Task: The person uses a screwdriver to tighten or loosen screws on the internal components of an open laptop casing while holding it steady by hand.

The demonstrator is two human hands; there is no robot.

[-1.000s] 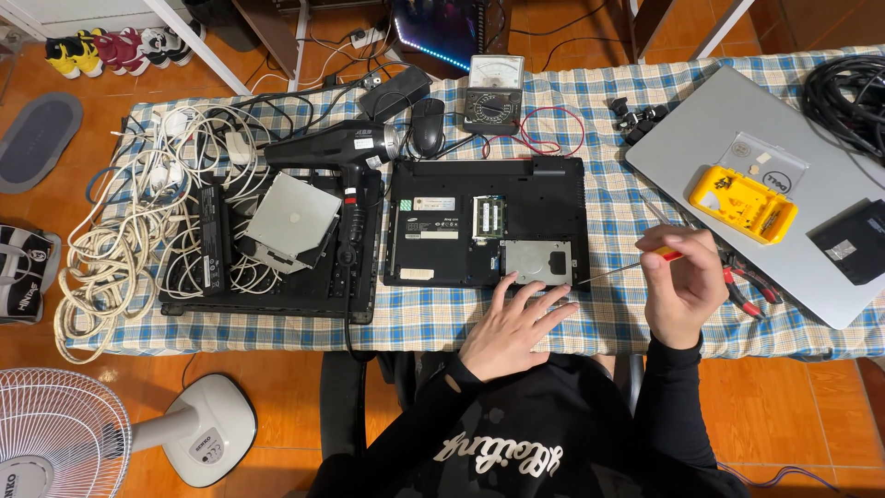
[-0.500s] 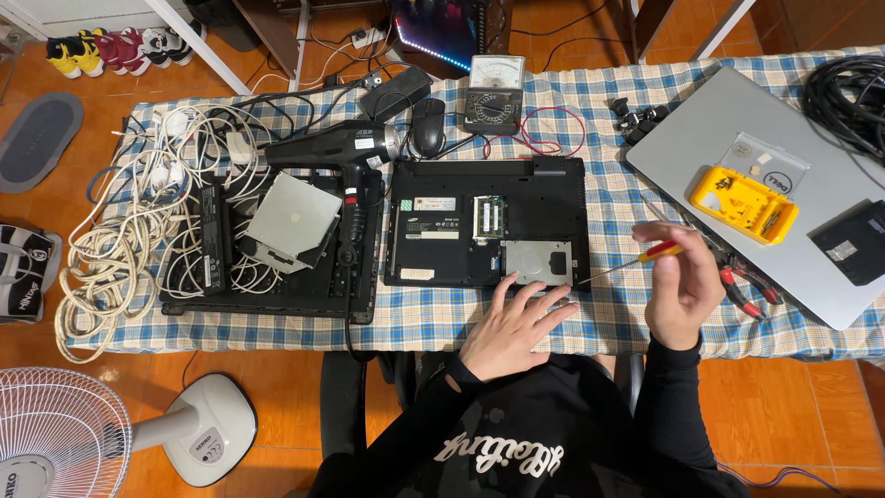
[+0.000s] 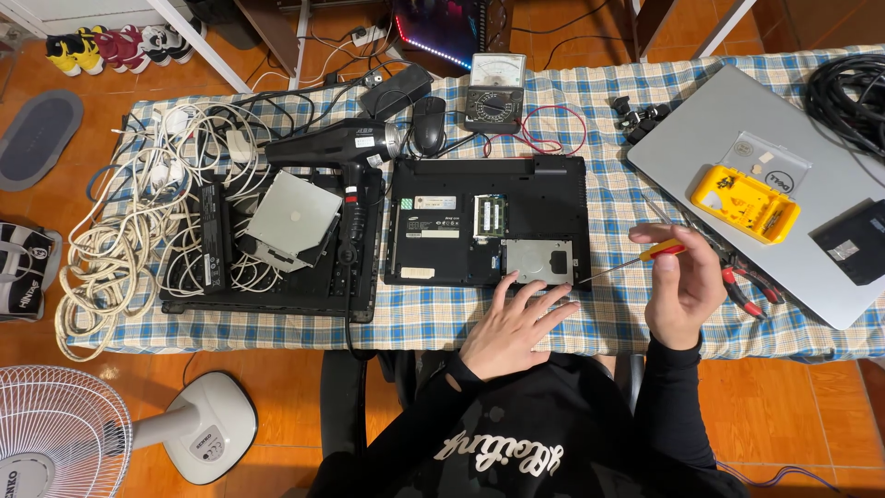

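Right fingers clenched around screwdriver at laptop edge; left hand flat, released.

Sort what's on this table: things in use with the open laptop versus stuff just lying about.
In use: laptop, opened underside up; screwdriver in right hand; left hand resting at the laptop's front edge.

Lying about: hair dryer, cables, meter, mouse, yellow case, silver laptop, pliers.

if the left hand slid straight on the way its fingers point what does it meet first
Likely the silver drive cover in the upturned black laptop. The left hand lies flat at the laptop's near edge, fingers pointing up and slightly right toward that panel. Depth is unclear from above.
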